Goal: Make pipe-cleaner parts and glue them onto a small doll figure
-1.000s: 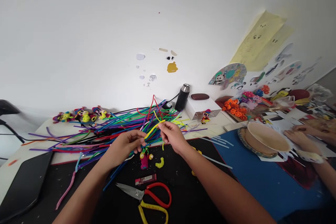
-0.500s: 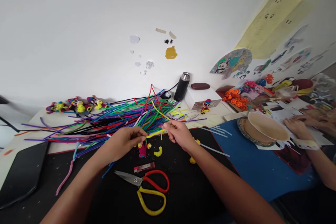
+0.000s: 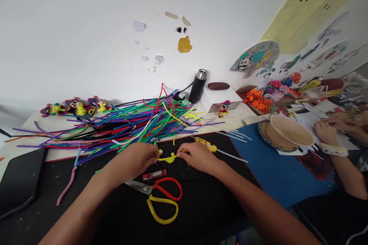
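Over the black mat, my left hand (image 3: 142, 157) pinches one end of a short yellow pipe cleaner (image 3: 163, 159). My right hand (image 3: 198, 157) has its thumb and fingers closed at the other end. A curled yellow fuzzy piece (image 3: 171, 157) shows between the hands, overlapping the strip; whether they touch I cannot tell. Most of a small pink figure is hidden behind my left fingers. Below lie a pink lighter-like item (image 3: 154, 174) and scissors (image 3: 163, 208) with red and yellow handles. A yellow tool (image 3: 206, 144) rests just beyond my right hand.
A heap of coloured pipe cleaners (image 3: 149, 118) spreads along the back. Finished fuzzy dolls (image 3: 79, 107) lie at left, near a black tablet-like slab (image 3: 23, 183). A black flask (image 3: 198, 86) and white box (image 3: 221, 101) stand behind. At right are a bowl (image 3: 291, 132) and a co-worker's hand (image 3: 324, 132).
Both hands have come lower and nearer the mat, holding the yellow pipe cleaner over the curled piece. The yellow tool shows more fully. The whole view has shifted slightly.
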`<action>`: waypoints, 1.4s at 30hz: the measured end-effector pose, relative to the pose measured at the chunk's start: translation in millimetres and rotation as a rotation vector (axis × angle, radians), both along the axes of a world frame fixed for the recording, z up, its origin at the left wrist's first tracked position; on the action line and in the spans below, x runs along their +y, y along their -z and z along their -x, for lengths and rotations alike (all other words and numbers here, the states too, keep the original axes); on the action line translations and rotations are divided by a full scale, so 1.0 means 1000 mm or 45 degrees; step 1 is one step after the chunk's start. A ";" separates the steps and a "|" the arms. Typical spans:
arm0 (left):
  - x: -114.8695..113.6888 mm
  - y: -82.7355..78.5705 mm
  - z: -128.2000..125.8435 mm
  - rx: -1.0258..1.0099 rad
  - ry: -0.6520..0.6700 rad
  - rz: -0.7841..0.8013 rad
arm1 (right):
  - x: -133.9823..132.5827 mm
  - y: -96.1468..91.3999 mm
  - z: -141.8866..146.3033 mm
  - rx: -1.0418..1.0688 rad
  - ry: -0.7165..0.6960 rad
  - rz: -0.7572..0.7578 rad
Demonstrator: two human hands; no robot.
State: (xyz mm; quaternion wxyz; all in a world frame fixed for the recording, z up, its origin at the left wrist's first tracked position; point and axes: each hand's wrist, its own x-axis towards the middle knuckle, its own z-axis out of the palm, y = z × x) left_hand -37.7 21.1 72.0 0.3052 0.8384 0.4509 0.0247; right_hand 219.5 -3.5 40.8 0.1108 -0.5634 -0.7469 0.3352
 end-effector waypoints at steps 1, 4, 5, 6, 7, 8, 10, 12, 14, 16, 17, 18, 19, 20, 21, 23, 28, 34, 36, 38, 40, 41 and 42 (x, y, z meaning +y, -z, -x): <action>0.000 0.000 0.001 0.000 0.005 -0.002 | 0.000 0.000 0.001 -0.043 -0.019 -0.042; 0.000 0.002 0.002 -0.013 -0.003 0.000 | 0.001 0.003 0.002 -0.120 -0.049 -0.100; 0.000 0.003 0.002 -0.013 -0.010 0.002 | 0.001 0.004 0.003 -0.132 -0.051 -0.101; 0.000 0.004 0.001 -0.011 -0.015 0.005 | 0.001 0.005 0.003 -0.142 -0.051 -0.098; 0.000 0.005 0.001 -0.008 -0.019 0.007 | 0.001 0.006 0.004 -0.148 -0.052 -0.095; 0.000 0.006 0.001 -0.009 -0.022 0.008 | 0.001 0.006 0.004 -0.153 -0.052 -0.092; 0.001 0.007 0.004 -0.015 -0.029 0.015 | 0.000 0.006 0.005 -0.152 -0.049 -0.094; 0.004 0.006 0.009 -0.034 -0.029 0.028 | 0.000 0.006 0.005 -0.113 -0.028 -0.094; 0.007 0.004 0.018 -0.044 -0.035 0.037 | 0.001 0.005 0.004 -0.033 0.021 -0.081; 0.010 0.000 0.026 -0.040 -0.078 0.003 | 0.001 0.004 0.004 0.066 0.073 -0.047; 0.011 -0.002 0.029 -0.046 -0.107 -0.040 | 0.001 0.004 0.005 0.114 0.090 -0.027; 0.011 -0.003 0.031 -0.054 -0.129 -0.087 | 0.002 0.003 0.006 0.160 0.098 -0.010; 0.010 -0.005 0.030 -0.067 -0.130 -0.130 | 0.002 0.002 0.008 0.201 0.096 0.006; 0.008 -0.007 0.028 -0.079 -0.107 -0.157 | 0.002 0.001 0.010 0.236 0.090 0.014; 0.006 -0.008 0.025 -0.085 -0.067 -0.166 | 0.002 0.000 0.014 0.266 0.080 0.017; 0.000 -0.010 0.018 -0.091 0.019 -0.165 | 0.002 -0.002 0.021 0.314 0.068 0.005; -0.008 -0.013 0.007 -0.091 0.027 -0.170 | 0.002 -0.007 0.041 0.465 0.087 -0.006; -0.006 -0.021 0.007 -0.122 -0.010 -0.175 | 0.000 -0.011 0.053 0.625 0.071 0.041; -0.005 -0.024 0.010 -0.134 -0.022 -0.159 | -0.001 -0.012 0.054 0.646 0.054 0.043; -0.004 -0.027 0.013 -0.121 -0.033 -0.160 | -0.001 -0.011 0.053 0.639 0.046 0.033; -0.004 -0.028 0.015 -0.103 -0.037 -0.169 | -0.002 -0.010 0.052 0.622 0.059 0.010; -0.004 -0.028 0.016 -0.101 -0.036 -0.171 | -0.002 -0.009 0.052 0.611 0.070 -0.001; -0.004 -0.029 0.016 -0.105 -0.032 -0.171 | -0.003 -0.009 0.052 0.602 0.079 -0.011</action>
